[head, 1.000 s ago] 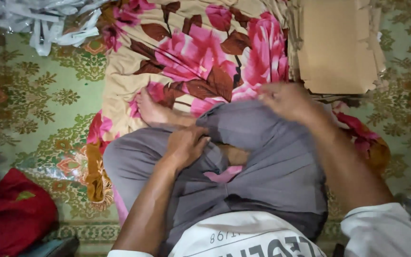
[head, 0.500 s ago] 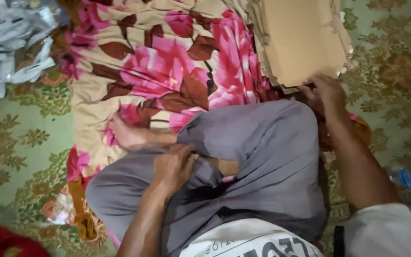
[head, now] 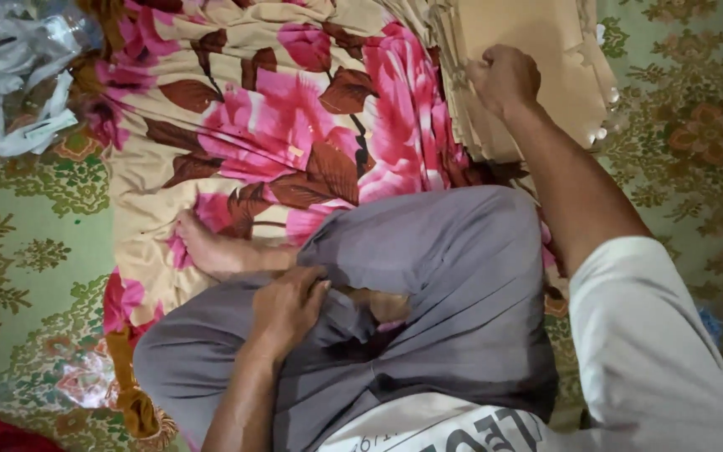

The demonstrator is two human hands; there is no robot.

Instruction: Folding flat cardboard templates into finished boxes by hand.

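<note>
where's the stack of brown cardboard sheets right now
In the head view the stack of brown cardboard sheets lies top right, beside the floral blanket, with the right hand on it.

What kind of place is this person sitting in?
Probably a home floor used for handwork: a flowered blanket spread over a green patterned carpet, with a stack of brown paper sheets under the right hand.

Matt brown cardboard sheets in a stack (head: 537, 59); soft pink-flowered beige cloth blanket (head: 269, 125); smooth grey cloth trousers (head: 445, 285); glossy crinkled clear plastic wrapping (head: 10, 75).
</note>
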